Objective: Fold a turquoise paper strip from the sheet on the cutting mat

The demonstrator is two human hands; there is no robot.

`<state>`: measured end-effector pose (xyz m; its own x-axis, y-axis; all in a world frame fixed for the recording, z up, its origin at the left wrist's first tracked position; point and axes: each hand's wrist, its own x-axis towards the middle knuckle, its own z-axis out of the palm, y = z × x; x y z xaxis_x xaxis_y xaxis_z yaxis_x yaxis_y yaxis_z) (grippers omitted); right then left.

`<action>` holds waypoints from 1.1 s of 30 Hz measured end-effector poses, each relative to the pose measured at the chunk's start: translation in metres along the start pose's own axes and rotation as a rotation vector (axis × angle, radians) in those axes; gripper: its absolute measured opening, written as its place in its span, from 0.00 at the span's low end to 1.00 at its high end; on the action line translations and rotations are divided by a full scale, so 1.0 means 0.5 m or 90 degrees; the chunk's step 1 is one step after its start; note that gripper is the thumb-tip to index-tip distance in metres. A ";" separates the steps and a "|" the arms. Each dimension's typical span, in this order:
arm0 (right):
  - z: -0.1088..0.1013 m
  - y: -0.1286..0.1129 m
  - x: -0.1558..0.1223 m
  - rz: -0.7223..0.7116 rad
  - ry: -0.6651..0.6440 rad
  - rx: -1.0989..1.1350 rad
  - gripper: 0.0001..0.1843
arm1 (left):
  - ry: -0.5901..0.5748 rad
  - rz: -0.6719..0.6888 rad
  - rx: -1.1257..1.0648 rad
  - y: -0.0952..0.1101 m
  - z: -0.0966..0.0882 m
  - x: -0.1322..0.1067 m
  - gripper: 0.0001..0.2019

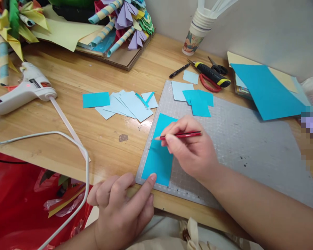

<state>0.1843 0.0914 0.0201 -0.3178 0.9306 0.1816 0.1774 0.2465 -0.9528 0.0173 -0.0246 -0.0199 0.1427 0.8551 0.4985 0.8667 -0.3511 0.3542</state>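
A short red pencil (189, 134) is pinched in my right hand (194, 149), its tip just over a blue paper strip (159, 161). That strip lies lengthwise on the left edge of the grey cutting mat (240, 149); my right hand covers part of its upper right side. At the near end of the strip, the outstretched index finger of my left hand (122, 201) presses on the paper, while its other fingers are bent and hold nothing. Farther back on the mat lie small blue paper pieces (200, 106) and a pale blue piece (181, 91).
Pale blue cards (125, 106) and a blue card (96, 100) lie left of the mat. A glue gun (28, 88) with a white cable (86, 173) rests at left. Behind are a pen (179, 70), a craft knife (211, 73), scissors (217, 67) and paper cups (195, 36). Blue sheets (268, 90) are stacked right.
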 end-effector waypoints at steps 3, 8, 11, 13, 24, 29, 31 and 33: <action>-0.019 0.006 0.016 -0.060 0.104 -0.023 0.06 | 0.000 -0.015 -0.021 0.003 -0.003 0.000 0.16; -0.063 0.002 0.065 -0.011 0.022 -0.347 0.02 | -0.041 0.013 -0.003 0.002 -0.017 0.006 0.19; -0.073 -0.004 0.094 0.053 -0.039 -0.421 0.10 | -0.026 0.035 0.002 0.003 -0.023 0.012 0.18; -0.072 -0.007 0.108 0.088 -0.073 -0.417 0.14 | -0.025 0.028 -0.006 0.005 -0.025 0.015 0.18; -0.066 -0.039 0.052 0.143 -0.315 0.062 0.21 | -0.060 0.011 0.020 0.017 -0.036 0.030 0.14; -0.081 -0.040 0.017 0.119 -0.203 0.186 0.16 | -0.019 -0.026 0.027 0.027 -0.030 0.061 0.08; -0.099 -0.043 0.002 0.118 -0.109 0.232 0.17 | 0.012 -0.101 -0.025 0.042 -0.025 0.083 0.14; -0.125 -0.048 -0.013 0.126 -0.034 0.282 0.19 | 0.001 -0.180 -0.124 0.064 -0.016 0.113 0.20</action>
<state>0.2404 0.0961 0.0572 -0.3669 0.9301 -0.0152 -0.1709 -0.0835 -0.9817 0.0492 0.0094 0.0259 -0.0905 0.9284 0.3603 0.7640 -0.1674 0.6231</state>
